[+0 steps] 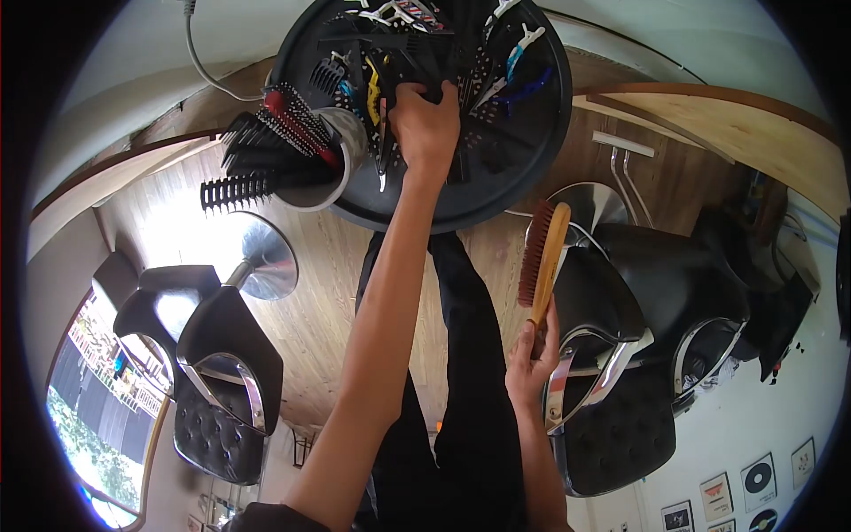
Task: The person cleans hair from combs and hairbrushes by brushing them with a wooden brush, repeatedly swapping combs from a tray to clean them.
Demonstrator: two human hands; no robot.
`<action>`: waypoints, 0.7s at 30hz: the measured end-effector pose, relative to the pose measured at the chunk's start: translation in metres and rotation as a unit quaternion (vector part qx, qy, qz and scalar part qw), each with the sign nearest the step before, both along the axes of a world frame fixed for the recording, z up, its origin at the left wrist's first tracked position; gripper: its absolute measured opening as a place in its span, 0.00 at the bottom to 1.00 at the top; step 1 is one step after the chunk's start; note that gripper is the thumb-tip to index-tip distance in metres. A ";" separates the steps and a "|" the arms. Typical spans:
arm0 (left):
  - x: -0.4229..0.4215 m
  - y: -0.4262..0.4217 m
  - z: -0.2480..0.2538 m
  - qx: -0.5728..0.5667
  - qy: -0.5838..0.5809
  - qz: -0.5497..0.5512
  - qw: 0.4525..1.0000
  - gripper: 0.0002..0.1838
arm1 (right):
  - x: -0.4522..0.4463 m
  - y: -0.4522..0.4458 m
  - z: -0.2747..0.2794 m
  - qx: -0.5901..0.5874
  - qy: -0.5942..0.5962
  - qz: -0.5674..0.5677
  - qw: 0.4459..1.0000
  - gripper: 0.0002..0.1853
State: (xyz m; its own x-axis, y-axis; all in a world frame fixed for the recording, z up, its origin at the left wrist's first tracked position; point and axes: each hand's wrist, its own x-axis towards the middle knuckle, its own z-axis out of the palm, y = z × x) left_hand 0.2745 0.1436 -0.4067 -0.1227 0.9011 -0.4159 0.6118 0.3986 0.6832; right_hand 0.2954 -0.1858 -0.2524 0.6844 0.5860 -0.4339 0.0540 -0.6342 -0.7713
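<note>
Brush point(550, 257) in right hand point(532, 363), clear of tray rim point(521, 182); left hand point(425, 124) inside, grip unclear.

On my left, a black salon chair point(220, 328) with a buttoned back and chrome armrests stands beside a round, shiny chair base point(273, 264) on the wood-plank floor point(324, 310). Past it, a framed glass pane point(105, 408) shows bright greenery and a dark roof. Over to the right there's another black chair point(620, 434), near a pale-topped metal footrest point(623, 144). Small framed pictures point(759, 479) hang on the whitish wall point(709, 443); a grey cable point(197, 58) droops at the upper left.
</note>
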 end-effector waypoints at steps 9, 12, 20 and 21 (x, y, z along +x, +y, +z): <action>-0.022 -0.012 -0.012 -0.032 -0.192 0.089 0.977 0.21 | 0.000 -0.003 -0.004 0.009 0.021 -0.021 1.000 0.27; -0.027 -0.018 0.026 -0.151 -0.302 0.220 0.915 0.20 | -0.001 -0.003 -0.002 0.001 0.038 -0.029 0.999 0.28; -0.065 -0.071 0.056 -0.233 -0.247 0.187 0.922 0.17 | -0.002 0.008 0.001 -0.021 0.072 -0.051 0.996 0.29; -0.068 -0.082 0.058 -0.231 -0.233 0.183 0.927 0.16 | -0.002 0.010 -0.001 -0.021 0.073 -0.050 0.996 0.29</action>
State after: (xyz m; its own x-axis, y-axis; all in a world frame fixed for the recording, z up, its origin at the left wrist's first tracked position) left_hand 0.2064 0.0613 -0.3483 -0.0944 0.5481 -0.8310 0.0592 0.8364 0.5449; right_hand 0.2932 -0.1754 -0.2538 0.6669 0.4971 -0.5551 -0.1215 -0.6624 -0.7392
